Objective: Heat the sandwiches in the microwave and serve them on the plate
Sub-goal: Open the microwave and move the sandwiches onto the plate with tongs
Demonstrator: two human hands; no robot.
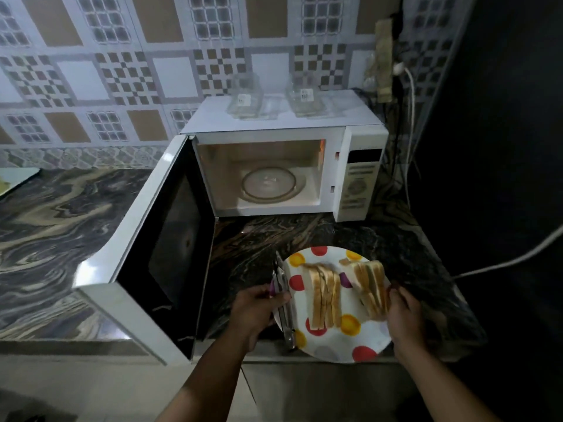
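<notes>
microwave (274, 166) at 12 o'clock, door wide open, turntable bare. both sandwiches (324, 295) sit on the plate (332, 345) at 6. left hand (259, 312) grips tongs (283, 303), right hand (405, 315) pinches the right sandwich. can't tell if heating's done or still ahead.

The white microwave (283, 166) stands at the back of the worktop (61, 214) with its door (158, 254) swung wide open; its glass turntable (269, 185) is bare. The dotted plate (335, 339) lies at the front edge and carries two sandwiches (324, 295), each lying on its side, side by side.
</notes>
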